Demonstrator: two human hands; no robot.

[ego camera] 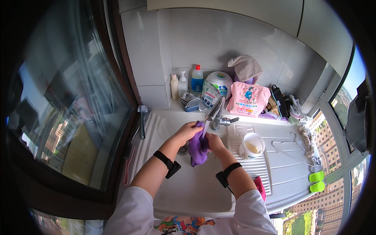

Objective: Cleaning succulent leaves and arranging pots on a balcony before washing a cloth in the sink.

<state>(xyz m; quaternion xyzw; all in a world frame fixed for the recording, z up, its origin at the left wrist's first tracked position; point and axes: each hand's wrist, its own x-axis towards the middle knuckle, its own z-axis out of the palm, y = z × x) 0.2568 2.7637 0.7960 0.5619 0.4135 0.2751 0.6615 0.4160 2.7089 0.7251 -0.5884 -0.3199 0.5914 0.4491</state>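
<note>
A wet-looking purple cloth (pixel 198 151) hangs from both hands over the white laundry sink (pixel 191 188). My left hand (pixel 189 131) pinches its upper edge, thumb on top. On the other side, my right hand (pixel 215 142) grips the cloth; some of those fingers are hidden behind it. From the chrome faucet (pixel 216 113) a stream of water (pixel 206 128) runs down between my hands onto the cloth. Partly covered by my left wrist and the cloth, the drain (pixel 183 149) shows in the basin floor.
A white tub (pixel 252 146) stands on the ribbed washboard (pixel 258 173) at right, near a red cloth (pixel 260 188) and wire hanger (pixel 289 147). Bottles, a pink detergent bag (pixel 248 99) and a soap box (pixel 190 102) line the back ledge. A brush (pixel 142 120) lies left.
</note>
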